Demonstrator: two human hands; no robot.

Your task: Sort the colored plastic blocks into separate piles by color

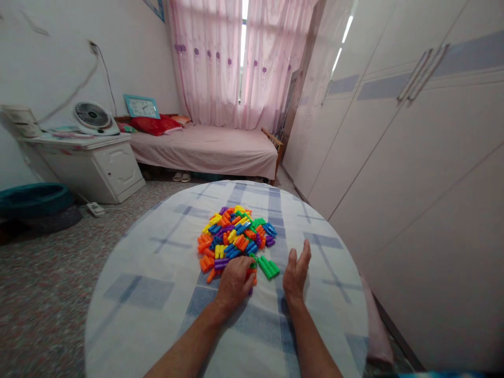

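Observation:
A heap of bright plastic building pieces point(236, 231), shaped like short joined tubes, lies on the round table. At the heap's near edge is my left hand point(234, 281), back up, its fingers curled and closed around a small green plastic building piece point(252, 264) that is mostly hidden. Orange and purple pieces show partly from beneath this hand. Just to its right lies a larger green piece of joined tubes point(269, 267), apart from both hands. My right hand point(296, 272) hovers right of that piece, fingers spread, thumb up, with nothing in it.
A white and blue checked cloth point(149, 315) covers the table. Beyond it stands a bed point(212, 144) with a pink sheet. White wardrobes point(374, 173) line the right side. A white cabinet point(114, 173) with a fan point(93, 116) and a teal-rimmed bin point(35, 197) are at left.

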